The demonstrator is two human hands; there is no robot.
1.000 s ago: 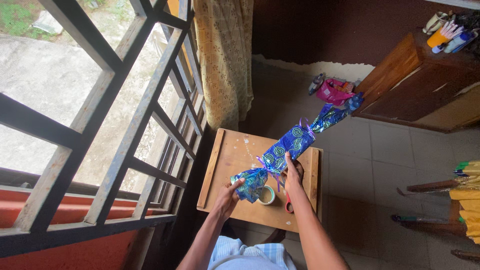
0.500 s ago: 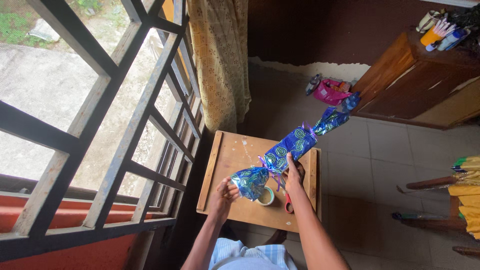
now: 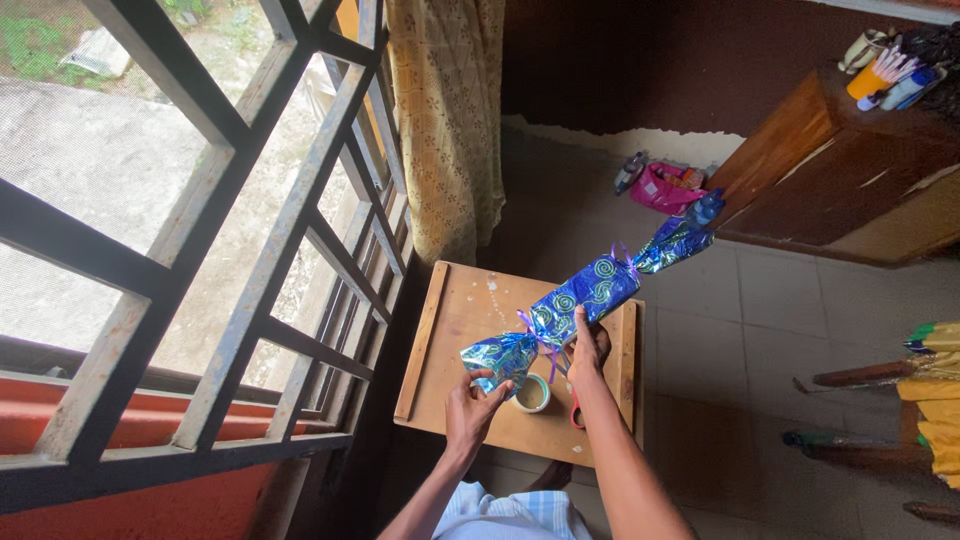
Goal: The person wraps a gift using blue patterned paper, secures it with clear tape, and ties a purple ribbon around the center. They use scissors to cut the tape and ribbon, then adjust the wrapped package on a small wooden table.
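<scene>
A long parcel (image 3: pixel 590 292) wrapped in shiny blue foil with green spirals is held slanted above a small wooden table (image 3: pixel 455 330). Purple ribbon (image 3: pixel 535 335) ties it near both ends, like a cracker. My left hand (image 3: pixel 472 405) pinches the flared foil at the near end. My right hand (image 3: pixel 587 350) grips the parcel just past the near ribbon tie. The far flared end (image 3: pixel 675 243) reaches out over the floor. Under the parcel on the table lie a roll of tape (image 3: pixel 532 393) and red-handled scissors (image 3: pixel 576 410), partly hidden by my right arm.
A barred window (image 3: pixel 230 240) fills the left side, with a patterned yellow curtain (image 3: pixel 445 120) beside it. A brown wooden cabinet (image 3: pixel 850 170) stands at the right with cups and bottles on top. A pink bag (image 3: pixel 668 188) lies on the tiled floor. Yellow cloth and wooden legs sit at far right.
The parcel has tilted a little and my left hand has shifted its hold on the near foil end. The view moved slightly; my right hand stays in place.
</scene>
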